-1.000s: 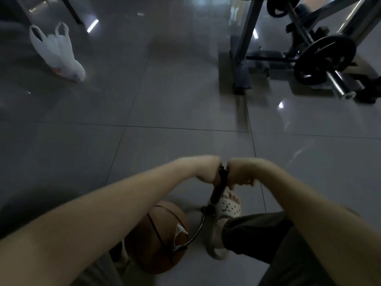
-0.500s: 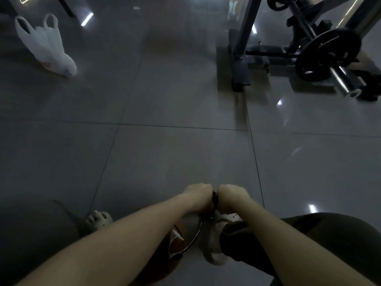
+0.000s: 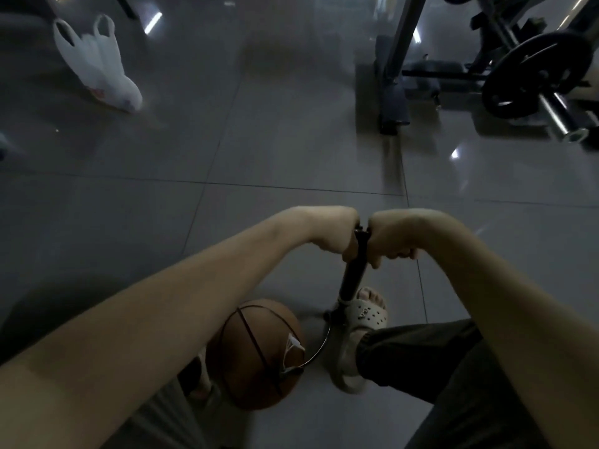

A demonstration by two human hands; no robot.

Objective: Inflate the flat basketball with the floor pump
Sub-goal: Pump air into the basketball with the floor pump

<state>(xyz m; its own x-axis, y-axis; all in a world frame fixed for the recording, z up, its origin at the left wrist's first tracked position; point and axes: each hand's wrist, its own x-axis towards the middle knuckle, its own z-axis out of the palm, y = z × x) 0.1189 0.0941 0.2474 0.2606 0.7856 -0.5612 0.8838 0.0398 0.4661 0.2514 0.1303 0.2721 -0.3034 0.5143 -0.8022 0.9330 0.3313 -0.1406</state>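
A brown basketball [image 3: 252,358] lies on the grey tiled floor between my feet. A black floor pump [image 3: 351,277] stands just right of it, its barrel upright. My left hand [image 3: 334,231] and my right hand [image 3: 387,238] each grip one side of the pump's handle, which is raised. A thin black hose [image 3: 319,350] curves from the pump's base to the ball's valve. My right foot in a pale sandal [image 3: 363,322] stands on the pump's base.
A white plastic bag [image 3: 97,64] lies on the floor at the far left. A weight rack with a barbell and black plate [image 3: 534,72] stands at the far right, its steel post [image 3: 393,76] nearer the middle. Open tiled floor lies ahead.
Both hands pushed the handle down half a second ago and have now pulled it back up, exposing the pump's barrel again.
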